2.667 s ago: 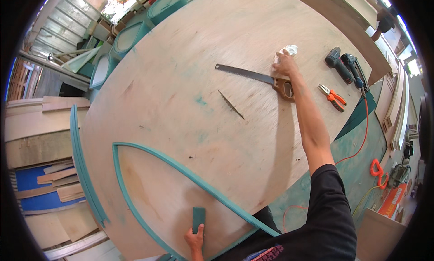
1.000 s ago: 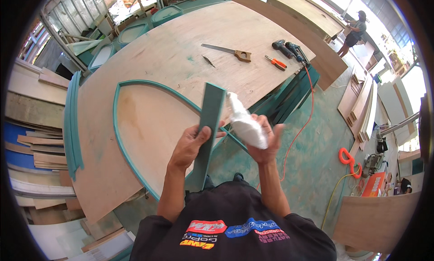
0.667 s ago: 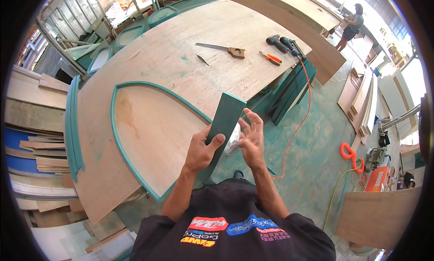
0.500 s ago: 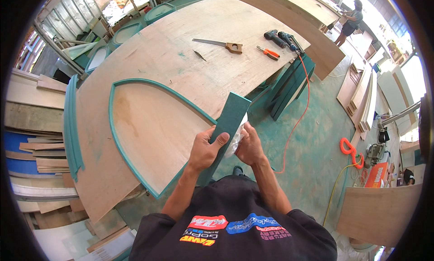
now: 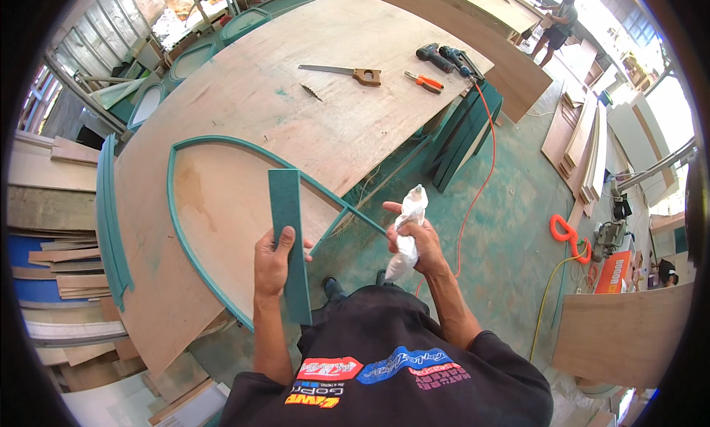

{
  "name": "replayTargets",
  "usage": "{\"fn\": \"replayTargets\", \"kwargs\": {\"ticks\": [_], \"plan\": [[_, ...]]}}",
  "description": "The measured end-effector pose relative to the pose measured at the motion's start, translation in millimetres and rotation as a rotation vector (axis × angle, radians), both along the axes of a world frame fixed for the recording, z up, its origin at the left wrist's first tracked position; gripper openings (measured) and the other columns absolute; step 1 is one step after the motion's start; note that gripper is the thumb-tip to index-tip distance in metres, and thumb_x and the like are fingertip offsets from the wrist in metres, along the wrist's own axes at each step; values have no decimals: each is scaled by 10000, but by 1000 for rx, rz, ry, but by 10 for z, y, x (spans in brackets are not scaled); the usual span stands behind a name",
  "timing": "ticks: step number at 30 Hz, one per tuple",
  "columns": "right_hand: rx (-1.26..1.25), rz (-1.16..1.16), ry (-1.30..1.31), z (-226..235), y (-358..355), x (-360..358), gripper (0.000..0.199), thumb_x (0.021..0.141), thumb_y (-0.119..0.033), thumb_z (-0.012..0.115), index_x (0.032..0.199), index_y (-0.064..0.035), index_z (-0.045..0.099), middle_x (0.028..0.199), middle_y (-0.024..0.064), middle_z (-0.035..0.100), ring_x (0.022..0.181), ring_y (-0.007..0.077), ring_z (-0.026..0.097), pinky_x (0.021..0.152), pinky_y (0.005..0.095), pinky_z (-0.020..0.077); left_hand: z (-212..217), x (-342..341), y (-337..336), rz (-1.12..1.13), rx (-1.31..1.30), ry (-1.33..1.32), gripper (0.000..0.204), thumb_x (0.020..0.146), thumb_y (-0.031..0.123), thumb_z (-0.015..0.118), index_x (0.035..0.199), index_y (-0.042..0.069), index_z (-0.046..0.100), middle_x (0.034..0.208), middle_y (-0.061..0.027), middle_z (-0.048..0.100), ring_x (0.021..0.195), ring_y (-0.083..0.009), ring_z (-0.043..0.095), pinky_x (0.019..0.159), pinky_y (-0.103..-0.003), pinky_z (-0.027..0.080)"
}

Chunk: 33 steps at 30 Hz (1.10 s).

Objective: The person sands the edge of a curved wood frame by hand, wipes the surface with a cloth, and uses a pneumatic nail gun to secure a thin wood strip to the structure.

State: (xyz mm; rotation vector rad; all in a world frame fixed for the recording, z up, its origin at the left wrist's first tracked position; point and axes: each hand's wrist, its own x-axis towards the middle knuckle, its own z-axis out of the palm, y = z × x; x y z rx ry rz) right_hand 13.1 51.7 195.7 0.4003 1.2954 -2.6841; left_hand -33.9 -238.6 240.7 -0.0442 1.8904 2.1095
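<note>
My left hand (image 5: 272, 263) is closed round a narrow green board (image 5: 285, 198), held nearly upright with the thumb across its face. In my right hand (image 5: 424, 246) is a crumpled white bag (image 5: 414, 205), squeezed in the fist and narrowing to a small greyish tip at the top; one finger points out to the left of it. The two hands are apart, on either side of my body. Beyond the board, a pointed-arch green frame (image 5: 172, 198) lies on the plywood worktable (image 5: 244, 102), its far strip reaching past the table edge toward my right hand.
On the table lie a handsaw (image 5: 366, 76), orange-handled pliers (image 5: 425, 82), two power drills (image 5: 436, 57) and a dark drill bit (image 5: 310, 92). Green panels (image 5: 462, 139) lean at its right end, beside an orange hose (image 5: 488, 161). Boards (image 5: 584, 146) are stacked right; a person (image 5: 560, 26) stands far off.
My hands have drawn apart: the board has swung upright and moved left, away from the white bag. The bag, behind the board before, now shows fully in my right hand.
</note>
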Motion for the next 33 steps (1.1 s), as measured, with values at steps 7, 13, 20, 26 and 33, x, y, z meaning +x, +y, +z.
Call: {"fn": "replayTargets", "kwargs": {"ticks": [7,13,20,26,33], "plan": [[173,-179,21,17,69,152,296,867,-106,543,1121,20,628,671,27,550,572,134,508,567,318,450,-77,-16,-65,-74,-127,-100,445,966,503,672,916,67,606,681,-16,585,528,-102,580,508,-237,515],[487,109,74,184,47,124,278,927,-93,543,1183,-7,610,909,75,710,722,129,639,663,290,517,-298,22,54,-271,-101,-3,532,934,540,691,1110,59,548,741,61,488,586,-26,426,497,-209,351],[396,-9,98,207,60,212,442,1000,-276,676,1344,-36,536,849,7,622,738,87,612,651,253,499,-374,17,235,-447,257,-119,697,962,684,512,1325,99,396,844,4,484,549,-29,375,521,-181,342],[288,3,167,235,-9,209,438,1057,-364,570,1291,7,567,802,21,581,686,108,586,650,288,494,-605,-14,158,-454,596,-210,756,997,690,429,1356,25,441,871,-12,490,590,-45,399,524,-204,378],[443,-39,142,378,-121,236,374,1072,-326,547,1293,-24,568,802,8,580,641,80,509,597,249,435,-708,24,137,-418,654,-323,793,1002,660,466,1353,-51,457,892,-27,502,622,-59,423,514,-205,391]]}}
